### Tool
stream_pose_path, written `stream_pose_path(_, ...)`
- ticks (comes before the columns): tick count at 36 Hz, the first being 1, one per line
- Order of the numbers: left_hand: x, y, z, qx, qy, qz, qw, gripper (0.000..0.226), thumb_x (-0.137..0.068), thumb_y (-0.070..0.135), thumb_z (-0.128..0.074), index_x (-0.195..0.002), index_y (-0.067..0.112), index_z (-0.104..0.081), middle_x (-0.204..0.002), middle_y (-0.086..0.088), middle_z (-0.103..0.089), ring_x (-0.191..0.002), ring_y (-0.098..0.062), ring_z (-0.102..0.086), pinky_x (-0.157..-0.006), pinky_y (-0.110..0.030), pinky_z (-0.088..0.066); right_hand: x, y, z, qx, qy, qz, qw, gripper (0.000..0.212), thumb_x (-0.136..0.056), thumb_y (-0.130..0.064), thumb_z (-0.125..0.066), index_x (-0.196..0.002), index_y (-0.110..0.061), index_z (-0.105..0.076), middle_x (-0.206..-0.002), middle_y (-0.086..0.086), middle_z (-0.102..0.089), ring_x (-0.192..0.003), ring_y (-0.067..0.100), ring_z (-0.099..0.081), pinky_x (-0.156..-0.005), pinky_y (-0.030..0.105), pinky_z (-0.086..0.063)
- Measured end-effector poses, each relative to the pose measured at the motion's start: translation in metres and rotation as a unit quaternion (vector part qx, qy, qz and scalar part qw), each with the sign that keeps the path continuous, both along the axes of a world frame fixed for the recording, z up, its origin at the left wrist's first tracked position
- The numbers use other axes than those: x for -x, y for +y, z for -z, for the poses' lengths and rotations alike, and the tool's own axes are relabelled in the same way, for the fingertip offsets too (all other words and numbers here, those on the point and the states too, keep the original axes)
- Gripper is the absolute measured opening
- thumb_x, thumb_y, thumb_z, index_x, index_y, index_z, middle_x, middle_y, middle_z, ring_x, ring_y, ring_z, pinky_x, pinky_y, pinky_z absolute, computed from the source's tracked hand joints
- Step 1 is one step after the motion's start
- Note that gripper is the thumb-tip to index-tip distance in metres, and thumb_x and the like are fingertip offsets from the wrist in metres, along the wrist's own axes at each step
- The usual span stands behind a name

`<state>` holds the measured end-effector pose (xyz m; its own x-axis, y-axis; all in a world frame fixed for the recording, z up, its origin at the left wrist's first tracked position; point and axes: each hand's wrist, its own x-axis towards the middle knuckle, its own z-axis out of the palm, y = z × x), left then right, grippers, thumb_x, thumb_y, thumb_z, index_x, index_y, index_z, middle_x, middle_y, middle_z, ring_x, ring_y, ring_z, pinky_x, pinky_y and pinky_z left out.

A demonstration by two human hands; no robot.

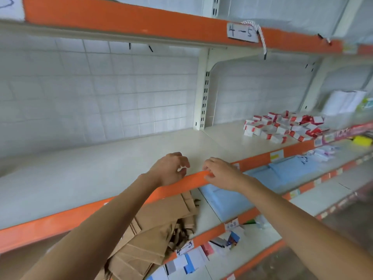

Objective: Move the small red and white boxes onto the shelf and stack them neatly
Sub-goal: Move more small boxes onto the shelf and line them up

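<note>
Several small red and white boxes [282,127] lie in a loose heap on the right-hand bay of the cream shelf [101,170], far to the right of both hands. My left hand [171,168] hovers over the shelf's front part with fingers curled and apart, holding nothing. My right hand [220,172] rests at the orange front edge [181,183] of the same shelf, fingers spread and empty. The two hands are a short gap apart.
An upper shelf with an orange edge and a "4-5" label [241,32] hangs overhead, a white rope [260,35] dangling from it. Brown paper bags [161,223] and blue packs [262,178] fill the shelf below. White packs [343,102] stand behind the box heap.
</note>
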<state>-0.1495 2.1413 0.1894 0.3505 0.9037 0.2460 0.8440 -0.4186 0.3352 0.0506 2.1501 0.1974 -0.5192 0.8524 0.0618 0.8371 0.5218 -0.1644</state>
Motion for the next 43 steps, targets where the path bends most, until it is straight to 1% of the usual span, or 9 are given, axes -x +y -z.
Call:
stream_pose_path(3,-0.035,0.016,-0.001,0.014,-0.006,0.023,1.0,0.022,-0.089,0.014,-0.053,-0.107,0.016,-0.066,-0.103,-0.005,-0.059,-0.092,-0.02,-0.062,-0.085,-0.031,-0.047,-0.036,0.005,0.004,0.003,0.026,0.034,0.999,0.027,-0.092,-0.021,-0.05,-0.117,-0.01,-0.052,-0.12,0.005,-0.05,-0.112,0.022,-0.049,-0.094,0.037,-0.042)
stream_pose_path(8,-0.079,0.053,-0.001,0.02,0.002,0.057,0.998,0.022,-0.089,0.015,-0.053,-0.106,0.015,-0.066,-0.102,-0.005,-0.06,-0.092,-0.019,-0.061,-0.083,-0.03,-0.047,-0.079,0.024,0.008,-0.004,0.033,0.054,0.998,0.032,-0.094,-0.021,-0.05,-0.123,-0.008,-0.051,-0.123,0.006,-0.049,-0.112,0.021,-0.049,-0.094,0.031,-0.041)
stream_pose_path(12,-0.112,0.089,-0.004,0.012,0.006,0.082,0.997,0.022,-0.087,0.014,-0.054,-0.105,0.015,-0.066,-0.1,-0.005,-0.061,-0.092,-0.019,-0.062,-0.083,-0.029,-0.048,-0.107,0.053,0.006,-0.007,0.041,0.078,0.996,0.027,-0.093,-0.02,-0.05,-0.116,-0.007,-0.054,-0.115,0.006,-0.051,-0.107,0.022,-0.051,-0.091,0.034,-0.043)
stream_pose_path(20,-0.167,0.159,-0.006,0.022,0.006,0.094,0.995,0.027,-0.089,0.014,-0.053,-0.113,0.014,-0.064,-0.106,-0.007,-0.063,-0.097,-0.021,-0.061,-0.087,-0.029,-0.048,-0.156,0.127,-0.015,-0.015,0.025,0.107,0.994,0.036,-0.094,-0.024,-0.051,-0.127,-0.01,-0.049,-0.127,0.005,-0.049,-0.115,0.02,-0.048,-0.095,0.035,-0.043)
stream_pose_path(25,-0.185,0.191,0.0,0.023,0.013,0.096,0.995,0.027,-0.089,0.014,-0.053,-0.113,0.015,-0.064,-0.108,-0.006,-0.063,-0.096,-0.02,-0.061,-0.086,-0.029,-0.048,-0.174,0.159,-0.002,-0.008,0.003,0.121,0.993,0.037,-0.094,-0.025,-0.05,-0.128,-0.011,-0.048,-0.129,0.005,-0.048,-0.114,0.02,-0.049,-0.093,0.033,-0.044)
stream_pose_path(33,-0.198,0.225,-0.002,0.002,0.019,0.058,0.998,0.027,-0.087,0.014,-0.053,-0.11,0.016,-0.066,-0.102,-0.005,-0.064,-0.092,-0.02,-0.062,-0.084,-0.03,-0.048,-0.201,0.215,-0.004,-0.003,-0.004,0.109,0.994,0.04,-0.094,-0.025,-0.05,-0.131,-0.011,-0.047,-0.133,0.005,-0.046,-0.117,0.022,-0.048,-0.096,0.036,-0.043)
stream_pose_path(37,-0.205,0.231,-0.007,-0.006,-0.004,0.019,1.0,0.026,-0.087,0.013,-0.053,-0.108,0.016,-0.067,-0.101,-0.005,-0.064,-0.089,-0.019,-0.063,-0.083,-0.031,-0.05,-0.211,0.253,-0.014,-0.025,-0.007,0.084,0.996,0.033,-0.093,-0.023,-0.049,-0.123,-0.008,-0.051,-0.129,0.006,-0.049,-0.117,0.024,-0.049,-0.093,0.036,-0.044)
stream_pose_path(40,-0.209,0.232,-0.009,0.0,-0.009,-0.007,1.0,0.025,-0.086,0.013,-0.053,-0.108,0.015,-0.067,-0.102,-0.005,-0.065,-0.088,-0.018,-0.064,-0.082,-0.031,-0.051,-0.214,0.278,-0.018,-0.038,-0.005,0.074,0.997,0.04,-0.093,-0.024,-0.048,-0.131,-0.009,-0.045,-0.134,0.006,-0.044,-0.124,0.025,-0.043,-0.1,0.04,-0.039)
stream_pose_path(43,-0.212,0.231,-0.012,-0.003,-0.021,-0.042,0.999,0.025,-0.087,0.012,-0.054,-0.107,0.014,-0.068,-0.101,-0.005,-0.066,-0.087,-0.018,-0.064,-0.081,-0.031,-0.051,-0.213,0.297,-0.02,-0.035,0.012,0.068,0.997,0.041,-0.092,-0.025,-0.05,-0.129,-0.009,-0.044,-0.134,0.006,-0.041,-0.124,0.026,-0.042,-0.1,0.043,-0.039)
